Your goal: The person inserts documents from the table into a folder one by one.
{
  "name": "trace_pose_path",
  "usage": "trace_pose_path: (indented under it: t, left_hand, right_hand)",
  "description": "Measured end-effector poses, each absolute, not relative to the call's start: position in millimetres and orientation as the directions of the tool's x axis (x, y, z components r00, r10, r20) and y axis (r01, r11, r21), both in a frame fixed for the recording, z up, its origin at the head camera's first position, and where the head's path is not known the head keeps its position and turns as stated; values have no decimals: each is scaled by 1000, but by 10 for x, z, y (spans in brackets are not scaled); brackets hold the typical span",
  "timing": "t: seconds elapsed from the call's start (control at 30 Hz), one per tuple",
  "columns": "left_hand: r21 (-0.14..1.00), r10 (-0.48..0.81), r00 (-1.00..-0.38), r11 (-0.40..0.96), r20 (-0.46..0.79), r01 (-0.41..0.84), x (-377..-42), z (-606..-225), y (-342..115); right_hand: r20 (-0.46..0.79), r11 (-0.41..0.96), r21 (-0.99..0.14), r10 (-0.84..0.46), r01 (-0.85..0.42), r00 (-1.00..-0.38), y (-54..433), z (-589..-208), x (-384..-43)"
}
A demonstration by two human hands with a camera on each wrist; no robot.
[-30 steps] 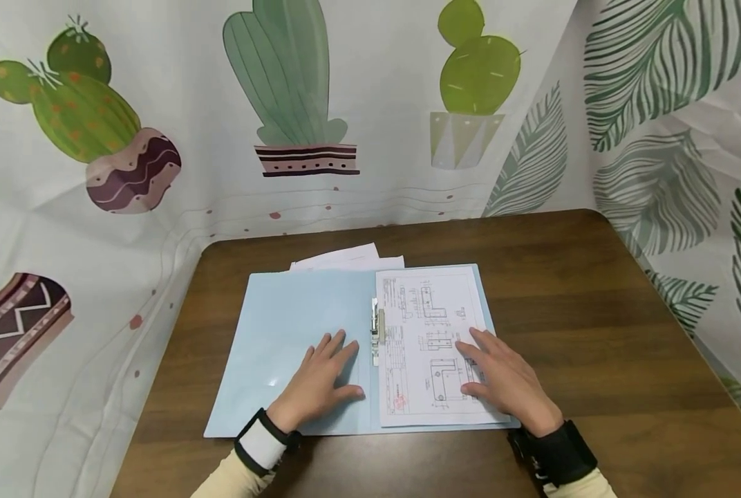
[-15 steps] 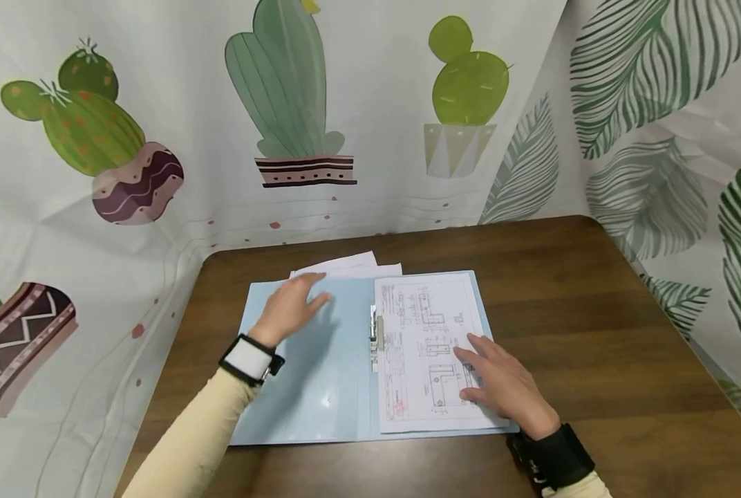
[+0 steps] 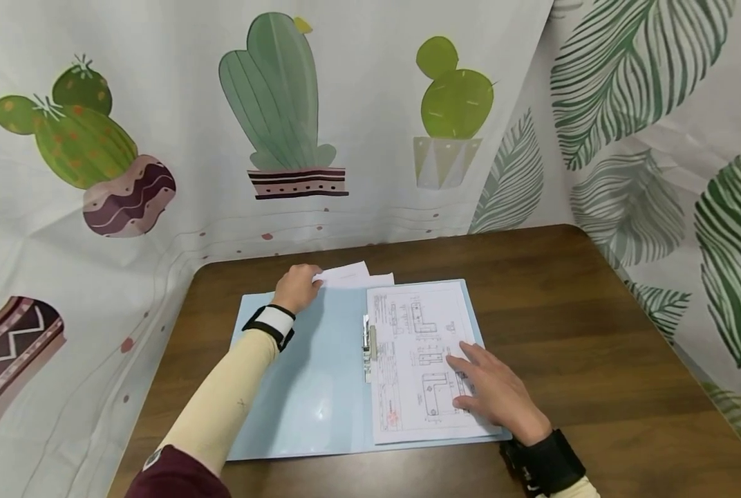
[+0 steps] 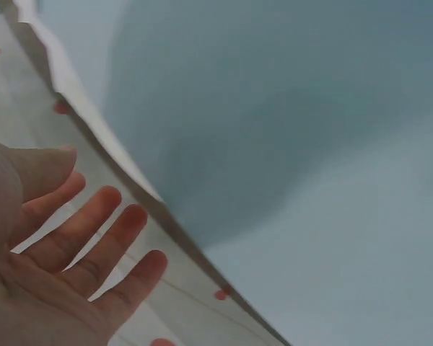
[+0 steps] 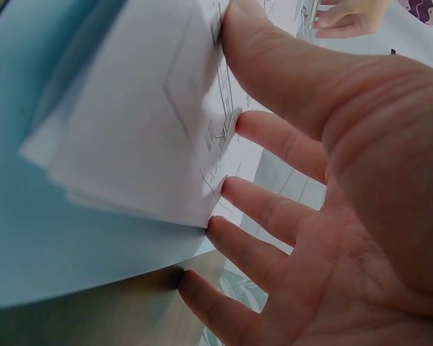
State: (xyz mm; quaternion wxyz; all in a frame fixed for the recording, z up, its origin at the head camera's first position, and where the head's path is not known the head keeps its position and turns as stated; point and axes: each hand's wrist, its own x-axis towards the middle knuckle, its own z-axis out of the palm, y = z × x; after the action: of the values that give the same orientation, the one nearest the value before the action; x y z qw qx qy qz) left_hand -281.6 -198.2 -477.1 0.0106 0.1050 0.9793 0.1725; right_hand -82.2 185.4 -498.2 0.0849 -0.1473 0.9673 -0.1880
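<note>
Just right of my nearer left hand, whose fingers are relaxed and empty, loose sheets stretch sideways beyond the folder; my right hand rests spread on the drawing.

Drawing sheet, lettering too small, red stamp illegible

Folder: plain light blue
Printed sheet: white, with dark line drawings and a patch of red
Loose papers: white
Clip: silvery
Tabletop: dark brown, wood-grained
Left sleeve: pale cream, maroon higher up
Left wristband: black with a white panel
Right wristband: black
Cactus cloth: white, with green cacti, zigzag, wavy or banded pots
Leaf cloth: white, with green and grey-green striped leaves
</note>
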Motion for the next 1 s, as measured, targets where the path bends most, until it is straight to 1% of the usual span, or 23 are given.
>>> trace_pose_path:
  t: [0.27,0.73,0.87,1.0]
  left_hand:
    - [250,227,-974,943,3,221,-2953,-4941,-2032]
    - [179,258,-965,948,43,262,-3015,-5052,-2031]
    - [180,265,-962,945,61,272,-3027,-5086,-2031]
    - [198,265,-963,943,47,269,-3039,-5087,-2013]
  right_hand:
    - [-101,877,-404,-325,-260,-940,1817,-5000,-824]
    - [-110,880,-408,-313,-245,-943,1810,-4997,-831]
    - [-107,882,-403,-312,-245,-944,1809,-4993,-836]
    - [-106,883,-399,-311,-246,-944,1814,-4992,-844]
